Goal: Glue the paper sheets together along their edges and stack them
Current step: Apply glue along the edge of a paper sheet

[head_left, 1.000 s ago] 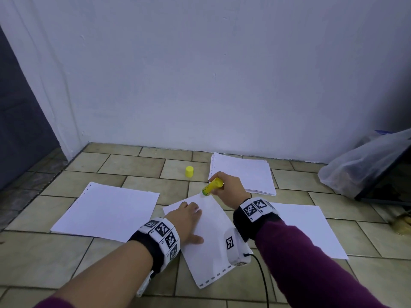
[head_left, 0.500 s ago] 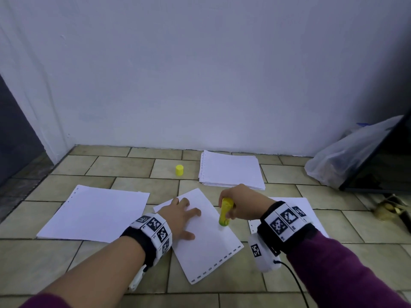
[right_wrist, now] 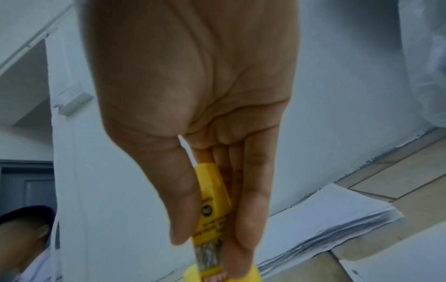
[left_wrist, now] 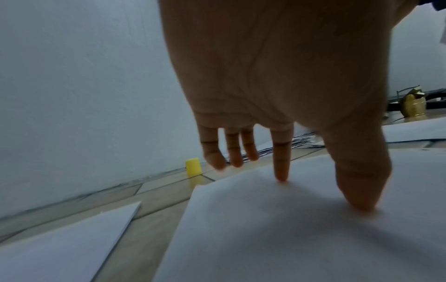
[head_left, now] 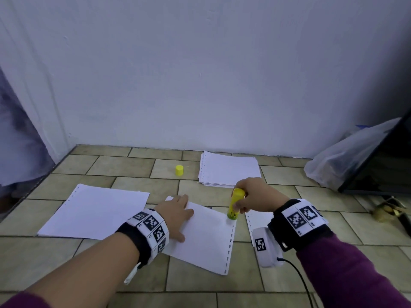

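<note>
Currently the glue stick [head_left: 236, 203] stands near upright, tip down on the far right corner of the middle sheet [head_left: 206, 236], just at the top of that sheet's punched-hole edge. Right hand [head_left: 255, 196] pinches the glue stick between thumb and fingers; the right wrist view shows the thumb on one side of the barrel, fingers along the other.

Left hand [head_left: 175, 213] lies spread and flat on the middle sheet, left of the glue stick, pinning the paper. In the left wrist view the forefinger and thumb tip press the sheet; the other fingers look raised off it.

Key relation: the punched edge runs from the glue stick tip toward the person, down the right side of the middle sheet. Judgement: the coming stroke follows that long edge toward the body, and the right hand is the nearer one to it.

Relative to the middle sheet: paper stack [head_left: 229, 170] beyond it by the wall; yellow cap [head_left: 179, 170] beyond and to the left; a single sheet [head_left: 95, 212] to the left; another sheet [head_left: 259, 218] just right, mostly hidden by the right wrist.

Risk, as judged: the sheet creeping under the stroke if the left hand eases.
</note>
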A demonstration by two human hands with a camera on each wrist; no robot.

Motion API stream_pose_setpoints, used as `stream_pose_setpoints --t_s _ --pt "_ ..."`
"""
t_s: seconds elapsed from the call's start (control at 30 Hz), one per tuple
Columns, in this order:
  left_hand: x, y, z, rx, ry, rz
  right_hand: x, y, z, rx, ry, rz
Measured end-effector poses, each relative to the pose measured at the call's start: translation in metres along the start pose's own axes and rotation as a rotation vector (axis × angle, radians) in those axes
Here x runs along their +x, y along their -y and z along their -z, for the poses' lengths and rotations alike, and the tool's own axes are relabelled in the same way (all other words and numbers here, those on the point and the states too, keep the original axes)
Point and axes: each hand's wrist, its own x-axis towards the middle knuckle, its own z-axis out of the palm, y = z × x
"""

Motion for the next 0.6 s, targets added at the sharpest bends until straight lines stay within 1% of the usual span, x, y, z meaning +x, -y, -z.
stream_pose_setpoints --t_s 0.1,0.17,0.27,0.33,0.43,0.6 --pt "-0.002 -0.004 -0.006 -0.064 -0.017 -0.139 0.007 -0.001 -0.001 0.098 -0.105 -0.020" --pt "-0.001 -0.005 -0.010 -0.066 0.002 -0.179 0.013 -0.001 -0.003 0.133 -0.171 -0.023" --pt "-0.002 -0.004 -0.009 -0.075 -0.009 -0.105 0.019 0.000 -0.009 0.160 -0.240 -0.022" --pt "-0.004 -0.003 -0.006 -0.083 -0.023 -0.059 0.024 0.000 -0.014 0.184 -0.262 -0.023" --pt "-0.004 -0.001 -0.005 -0.096 -0.035 -0.058 0.033 0.003 -0.023 0.186 -0.269 -0.017" --pt "0.002 -0.001 -0.008 -0.152 -0.007 -0.056 0.048 0.014 -0.040 0.171 -0.286 -0.003"
